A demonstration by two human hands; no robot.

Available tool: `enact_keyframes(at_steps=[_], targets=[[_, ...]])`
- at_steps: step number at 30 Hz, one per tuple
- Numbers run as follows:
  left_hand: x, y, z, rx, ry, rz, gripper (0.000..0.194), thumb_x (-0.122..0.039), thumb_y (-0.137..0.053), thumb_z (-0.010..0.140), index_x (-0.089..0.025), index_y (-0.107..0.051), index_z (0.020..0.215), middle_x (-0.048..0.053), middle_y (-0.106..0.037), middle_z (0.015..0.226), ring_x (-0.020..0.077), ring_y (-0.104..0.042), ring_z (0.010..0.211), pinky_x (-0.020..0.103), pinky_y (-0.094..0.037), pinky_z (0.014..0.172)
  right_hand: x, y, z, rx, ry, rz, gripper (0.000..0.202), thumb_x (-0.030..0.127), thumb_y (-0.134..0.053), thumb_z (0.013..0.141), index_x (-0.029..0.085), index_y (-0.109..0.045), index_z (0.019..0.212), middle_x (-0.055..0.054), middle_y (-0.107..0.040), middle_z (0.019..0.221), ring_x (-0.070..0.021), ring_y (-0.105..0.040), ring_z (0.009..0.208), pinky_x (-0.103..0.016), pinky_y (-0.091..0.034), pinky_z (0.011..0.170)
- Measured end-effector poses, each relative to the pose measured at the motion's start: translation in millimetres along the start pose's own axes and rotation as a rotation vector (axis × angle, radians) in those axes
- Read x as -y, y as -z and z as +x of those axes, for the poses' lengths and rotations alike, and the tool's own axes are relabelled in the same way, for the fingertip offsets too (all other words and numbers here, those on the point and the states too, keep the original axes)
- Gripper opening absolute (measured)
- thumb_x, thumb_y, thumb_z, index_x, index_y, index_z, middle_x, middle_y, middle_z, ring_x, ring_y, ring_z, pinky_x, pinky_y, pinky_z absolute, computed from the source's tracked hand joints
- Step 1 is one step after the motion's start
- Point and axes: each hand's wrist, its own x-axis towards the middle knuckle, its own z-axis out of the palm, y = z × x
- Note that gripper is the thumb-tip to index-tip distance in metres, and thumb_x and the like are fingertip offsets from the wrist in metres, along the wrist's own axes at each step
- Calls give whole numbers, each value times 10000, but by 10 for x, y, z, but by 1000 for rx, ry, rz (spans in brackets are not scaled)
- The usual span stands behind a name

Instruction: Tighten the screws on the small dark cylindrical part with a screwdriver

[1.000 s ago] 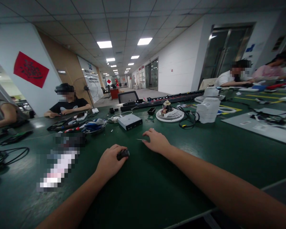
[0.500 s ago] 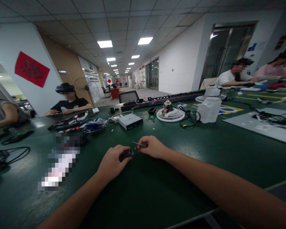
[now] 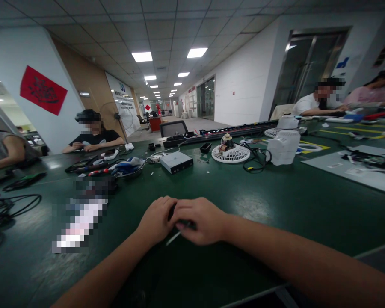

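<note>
Near the middle of the green table (image 3: 218, 188), my left hand (image 3: 157, 219) is wrapped round a small black object (image 3: 171, 210), mostly hidden by fingers. My right hand (image 3: 200, 220) meets it, its fingertips over the black object's near end. A thin metal rod (image 3: 173, 238) sticks out from between my right thumb and fingers and points down to the left. What the right fingertips touch on the black object is hidden.
Beyond my hands are a silver box-shaped drive (image 3: 176, 162), a small black tray (image 3: 205, 148), a white fan grille with a motor (image 3: 231, 153) and a white plastic housing (image 3: 284, 147). Cables (image 3: 6, 207) lie at the left. Several people sit round the table.
My right hand has moved down and left until it meets my left hand. The thin rod has swung from pointing up-left to pointing down-left. The black object is now mostly covered.
</note>
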Motion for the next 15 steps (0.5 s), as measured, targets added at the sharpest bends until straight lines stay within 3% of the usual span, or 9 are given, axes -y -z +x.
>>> enact_keyframes(at_steps=[2, 5, 9, 12, 15], targets=[[1, -31, 27, -3, 28, 37, 243, -288, -568, 871, -185, -622, 1085, 79, -659, 1042, 247, -593, 970, 395, -458, 877, 180, -109, 19, 57, 184, 17, 241, 251, -557, 875, 211, -671, 1083, -31, -653, 1081, -135, -628, 903, -239, -469, 728], [3, -69, 48, -42, 86, 73, 239, -287, -559, 886, -173, -613, 1089, 93, -657, 1057, 258, -586, 988, 412, -454, 901, 346, -289, 48, 176, 305, -51, 346, 388, -550, 916, 260, -633, 1226, -36, -599, 1212, -148, -635, 935, -249, -473, 686], [0, -82, 35, -76, 94, 60, 242, -305, -556, 900, -182, -609, 1101, 92, -658, 1071, 260, -589, 998, 420, -451, 910, 417, -426, 93, 264, 408, -128, 430, 402, -475, 966, 315, -506, 1386, -46, -479, 1418, -160, -616, 1027, -262, -476, 768], [5, -73, 28, -65, 90, 50, 241, -307, -558, 899, -189, -612, 1102, 90, -658, 1080, 261, -591, 1002, 423, -451, 911, 454, -445, 136, 312, 469, -137, 407, 380, -487, 964, 257, -556, 1345, -27, -494, 1430, -156, -606, 1034, -268, -466, 841], [19, -62, 34, -51, 93, 32, 246, -310, -559, 899, -190, -613, 1107, 89, -661, 1082, 259, -593, 1002, 421, -454, 908, 456, -416, 154, 345, 453, -124, 342, 348, -501, 958, 232, -633, 1251, 10, -558, 1375, -146, -621, 966, -262, -473, 797]])
